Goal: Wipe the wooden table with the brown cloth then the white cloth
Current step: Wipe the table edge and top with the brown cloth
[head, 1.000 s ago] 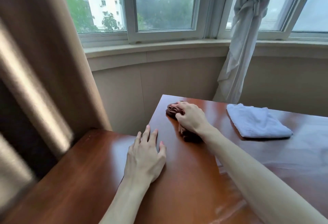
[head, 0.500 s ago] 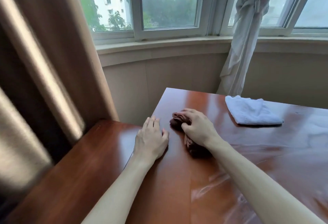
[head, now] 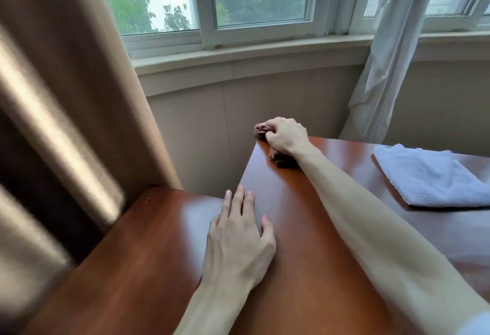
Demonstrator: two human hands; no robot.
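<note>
The glossy reddish wooden table (head: 305,242) fills the lower part of the view. My right hand (head: 286,137) is closed on the bunched brown cloth (head: 282,159) and presses it onto the table's far left corner; a bit of cloth sticks out past my fingers over the edge. My left hand (head: 238,239) lies flat on the table near its left edge, fingers spread, holding nothing. The folded white cloth (head: 429,178) rests on the table at the right, apart from both hands.
A lower wooden surface (head: 127,260) adjoins the table on the left. A tan curtain (head: 66,96) hangs at the left, a tied white curtain (head: 392,51) at the back right. The beige wall and window sill (head: 252,56) stand just behind the table.
My right hand has pushed the brown cloth away from me to the table's far left corner. My left hand has stayed flat on the table.
</note>
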